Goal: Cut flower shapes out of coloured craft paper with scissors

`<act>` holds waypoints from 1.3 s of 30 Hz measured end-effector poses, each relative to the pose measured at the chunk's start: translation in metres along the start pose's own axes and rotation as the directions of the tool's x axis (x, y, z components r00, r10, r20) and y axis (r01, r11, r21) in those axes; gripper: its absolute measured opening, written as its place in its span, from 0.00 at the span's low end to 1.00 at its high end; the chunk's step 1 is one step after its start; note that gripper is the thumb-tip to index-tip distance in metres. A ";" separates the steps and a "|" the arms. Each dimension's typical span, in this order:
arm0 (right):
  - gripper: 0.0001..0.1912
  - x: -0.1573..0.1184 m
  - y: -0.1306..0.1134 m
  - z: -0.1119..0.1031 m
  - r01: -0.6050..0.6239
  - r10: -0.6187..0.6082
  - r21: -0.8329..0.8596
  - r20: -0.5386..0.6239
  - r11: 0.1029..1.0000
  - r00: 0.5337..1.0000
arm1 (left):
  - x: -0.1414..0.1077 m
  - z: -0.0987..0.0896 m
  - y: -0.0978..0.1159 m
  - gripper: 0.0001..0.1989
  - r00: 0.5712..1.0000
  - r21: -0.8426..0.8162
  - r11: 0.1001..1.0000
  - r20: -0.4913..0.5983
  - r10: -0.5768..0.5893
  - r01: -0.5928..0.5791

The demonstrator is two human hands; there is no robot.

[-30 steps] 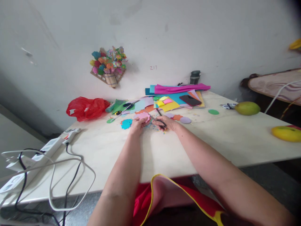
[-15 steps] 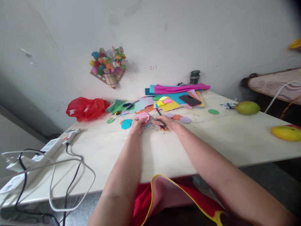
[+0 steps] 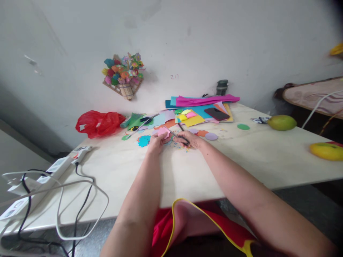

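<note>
Near the middle of the table, my left hand [image 3: 157, 142] pinches a pink scalloped paper flower [image 3: 163, 132]. My right hand [image 3: 189, 139] is wrapped round a pair of scissors [image 3: 185, 140] with dark handles, and their blades point left toward the flower's edge. Whether the blades touch the paper is too small to tell. Just left of my left hand lies a blue scalloped paper flower [image 3: 144, 141]. Beyond my right hand are an orange paper flower [image 3: 201, 133] and a lilac paper oval [image 3: 211, 136]. Small paper scraps [image 3: 184, 148] are scattered beneath both hands.
Coloured sheets [image 3: 197, 120] with a phone [image 3: 216, 114] are stacked at the back. A second pair of scissors [image 3: 146, 120] and a red plastic bag [image 3: 99, 123] lie back left. A power strip [image 3: 43, 185] with loose cables edges the left; a mango [image 3: 282, 122] sits right.
The pink flower has turned slightly in my left hand. Both hands and the scissors stay almost in the same place.
</note>
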State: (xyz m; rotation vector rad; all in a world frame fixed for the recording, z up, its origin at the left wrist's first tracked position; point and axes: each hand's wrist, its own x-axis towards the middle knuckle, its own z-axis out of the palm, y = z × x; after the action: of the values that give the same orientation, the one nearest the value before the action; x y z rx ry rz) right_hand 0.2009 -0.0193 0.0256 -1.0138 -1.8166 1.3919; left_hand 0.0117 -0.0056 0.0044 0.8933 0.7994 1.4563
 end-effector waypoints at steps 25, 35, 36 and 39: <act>0.18 0.001 0.001 -0.003 -0.004 0.005 -0.050 0.018 0.999 1.000 | -0.003 0.002 0.004 0.10 1.000 -0.022 1.000 -0.023 -0.001 0.000; 0.18 0.005 0.009 -0.006 0.016 -0.014 -0.047 0.030 0.999 0.999 | -0.002 0.001 0.001 0.12 1.000 0.025 1.000 0.003 0.007 -0.007; 0.18 0.005 0.009 -0.006 0.012 -0.010 -0.049 0.030 0.999 0.999 | -0.001 0.000 0.001 0.12 1.000 0.030 0.999 0.000 0.014 -0.014; 0.19 0.003 0.007 -0.005 0.003 -0.001 -0.046 0.034 0.999 0.999 | 0.001 -0.001 -0.001 0.13 0.999 0.052 0.998 -0.016 0.036 -0.035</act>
State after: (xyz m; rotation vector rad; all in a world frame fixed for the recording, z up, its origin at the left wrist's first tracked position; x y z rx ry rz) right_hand 0.2050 -0.0129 0.0204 -1.0175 -1.8814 1.3795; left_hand 0.0117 -0.0045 0.0030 0.9394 0.8405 1.4817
